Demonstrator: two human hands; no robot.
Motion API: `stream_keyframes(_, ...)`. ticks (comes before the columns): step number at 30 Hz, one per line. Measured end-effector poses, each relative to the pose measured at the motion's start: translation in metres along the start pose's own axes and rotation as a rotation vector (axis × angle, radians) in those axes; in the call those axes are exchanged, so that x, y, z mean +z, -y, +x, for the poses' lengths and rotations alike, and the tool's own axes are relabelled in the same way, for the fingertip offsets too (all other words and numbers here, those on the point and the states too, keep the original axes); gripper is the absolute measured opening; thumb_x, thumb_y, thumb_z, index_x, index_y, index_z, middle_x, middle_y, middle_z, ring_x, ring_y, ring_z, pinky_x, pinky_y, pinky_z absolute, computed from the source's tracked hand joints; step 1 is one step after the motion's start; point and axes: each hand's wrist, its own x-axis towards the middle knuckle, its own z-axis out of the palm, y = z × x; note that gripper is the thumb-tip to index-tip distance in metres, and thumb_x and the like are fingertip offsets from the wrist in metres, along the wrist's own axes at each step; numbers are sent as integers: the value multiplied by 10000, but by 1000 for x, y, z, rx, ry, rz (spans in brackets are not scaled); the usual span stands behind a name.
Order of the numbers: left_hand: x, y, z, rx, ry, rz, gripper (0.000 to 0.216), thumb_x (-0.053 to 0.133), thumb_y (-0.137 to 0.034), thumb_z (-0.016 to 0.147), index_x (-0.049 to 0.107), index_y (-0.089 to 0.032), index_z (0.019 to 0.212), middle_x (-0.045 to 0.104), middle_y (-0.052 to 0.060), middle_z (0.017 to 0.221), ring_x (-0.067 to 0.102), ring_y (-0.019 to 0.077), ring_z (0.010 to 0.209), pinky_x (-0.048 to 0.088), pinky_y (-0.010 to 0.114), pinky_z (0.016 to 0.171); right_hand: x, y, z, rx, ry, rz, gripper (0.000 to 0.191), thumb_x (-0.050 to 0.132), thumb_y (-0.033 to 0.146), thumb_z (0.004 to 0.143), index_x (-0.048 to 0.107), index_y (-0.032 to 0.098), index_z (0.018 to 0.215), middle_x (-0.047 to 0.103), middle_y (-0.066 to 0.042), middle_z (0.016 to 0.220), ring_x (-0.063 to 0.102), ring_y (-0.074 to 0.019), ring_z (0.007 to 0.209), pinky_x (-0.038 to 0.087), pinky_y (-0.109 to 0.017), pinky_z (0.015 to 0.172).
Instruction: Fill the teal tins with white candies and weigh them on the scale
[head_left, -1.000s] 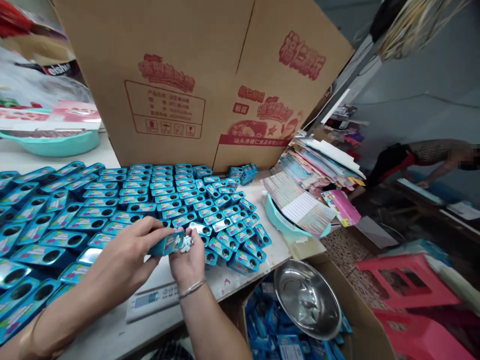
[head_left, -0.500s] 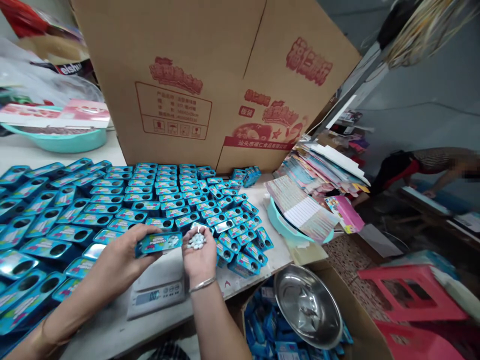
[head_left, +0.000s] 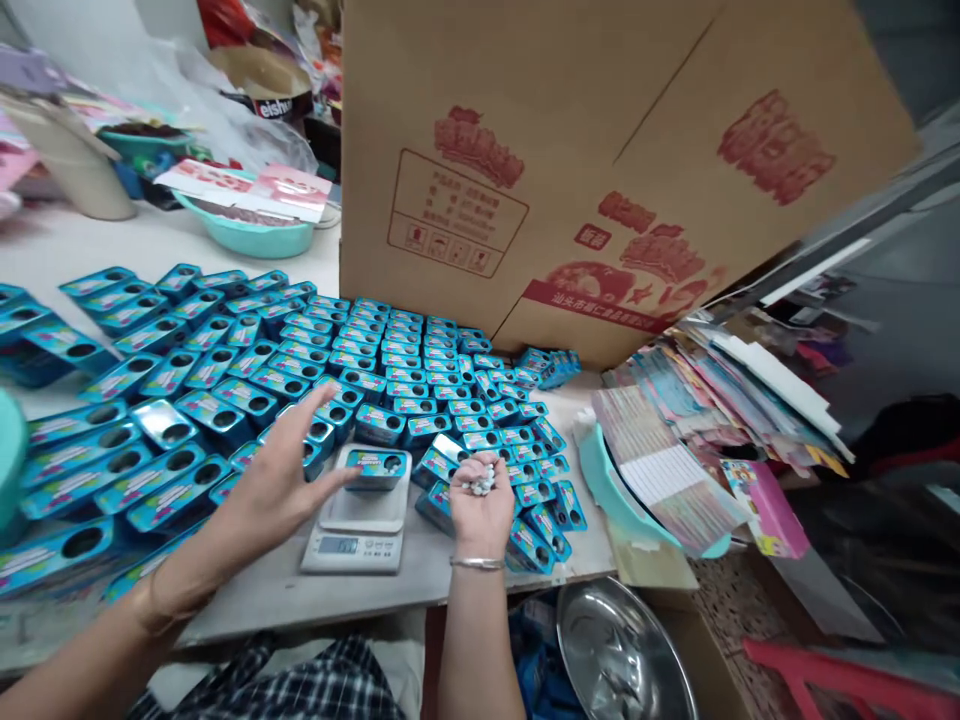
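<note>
A blue tin (head_left: 377,467) sits on the small white scale (head_left: 358,520) near the table's front edge. My left hand (head_left: 279,484) hovers just left of the scale, fingers spread, holding nothing. To the right of the scale my right hand (head_left: 480,502) is cupped palm up around a small heap of white candies (head_left: 481,478). Several identical blue tins (head_left: 247,370) with round holes in their lids cover the white table (head_left: 90,245) behind and left of my hands.
A large printed cardboard box (head_left: 600,160) stands behind the tins. A teal basin with printed sheets (head_left: 660,470) sits right of them, another teal basin (head_left: 247,235) at the back left. Below the table edge a steel bowl (head_left: 622,655) rests in a carton.
My left hand has set the blue tin on the scale and let go, fingers now spread. My right hand still cups the candies. The view has shifted left.
</note>
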Motion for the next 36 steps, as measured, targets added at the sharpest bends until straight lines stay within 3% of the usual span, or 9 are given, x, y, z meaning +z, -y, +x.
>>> stream_keyframes(3,-26,-12,1,-62,-88,-44,854,655,-548,830,225,-313,1530,451,62,1500,441,300,1385,381,529,1158,4,-1,0,-16,-32,-68,147,575,203,851,487,215,734,516,80,630,509,-59,532,469,-174,528)
stream_keyframes(7,-35,-9,-5,-100,-52,-68,835,622,-627,817,262,-345,1516,471,45,1487,475,327,1349,401,555,1140,9,-7,0,-8,-131,-28,171,501,216,889,503,212,717,534,58,639,530,-79,554,491,-212,550)
stream_keyframes(14,-27,0,-10,-77,-8,-24,667,581,-579,868,375,-339,1455,492,31,1475,479,314,1347,406,550,1136,8,-8,2,-32,-72,-134,170,518,209,879,499,219,710,522,59,635,511,-89,548,476,-223,537)
stream_keyframes(20,-16,3,-10,4,32,10,651,578,-562,882,374,-342,1460,491,39,1476,471,294,1357,402,517,1143,9,-3,0,-36,-48,-135,160,535,200,871,492,217,717,517,64,641,505,-81,552,473,-211,544)
stream_keyframes(28,-3,8,-9,88,95,55,658,572,-553,894,378,-283,1462,510,84,1430,465,297,1336,390,484,1125,17,0,-6,-2,-141,6,216,455,214,929,495,208,716,524,53,650,497,-70,539,468,-194,528)
stream_keyframes(36,15,15,-8,129,176,47,647,600,-530,885,412,-264,1443,549,99,1384,503,293,1282,414,469,1093,33,-28,-3,62,-109,-21,224,470,279,949,486,210,737,455,90,589,420,-47,464,429,-169,504)
